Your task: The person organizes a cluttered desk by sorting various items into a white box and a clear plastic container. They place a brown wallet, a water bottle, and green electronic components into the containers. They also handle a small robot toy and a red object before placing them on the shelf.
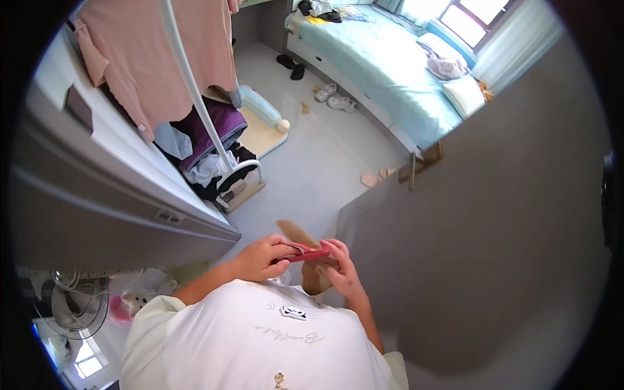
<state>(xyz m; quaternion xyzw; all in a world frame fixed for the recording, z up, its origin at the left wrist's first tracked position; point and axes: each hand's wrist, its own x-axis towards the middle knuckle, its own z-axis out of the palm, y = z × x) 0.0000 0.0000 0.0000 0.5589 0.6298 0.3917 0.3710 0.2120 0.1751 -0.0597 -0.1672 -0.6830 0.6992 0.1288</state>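
Note:
In front of my chest, both hands hold a slim red object point(312, 255) with a pale edge or detail along its top; its exact kind is unclear. My left hand point(263, 257) is closed on its left end, fingers curled. My right hand point(341, 268) pinches the right end between thumb and fingers. Behind and below it shows something flat and brown point(296, 232), with a rounded lower part close to my right hand. Whether the right hand also touches this brown thing, I cannot tell.
A grey door point(481, 221) stands ajar at the right; a cabinet edge point(156, 211) lies at the left. Ahead are a white clothes rack point(198, 97) with a pink shirt point(159, 58), a bed point(390, 58), and shoes point(335, 97) on the floor. A fan point(71, 302) stands lower left.

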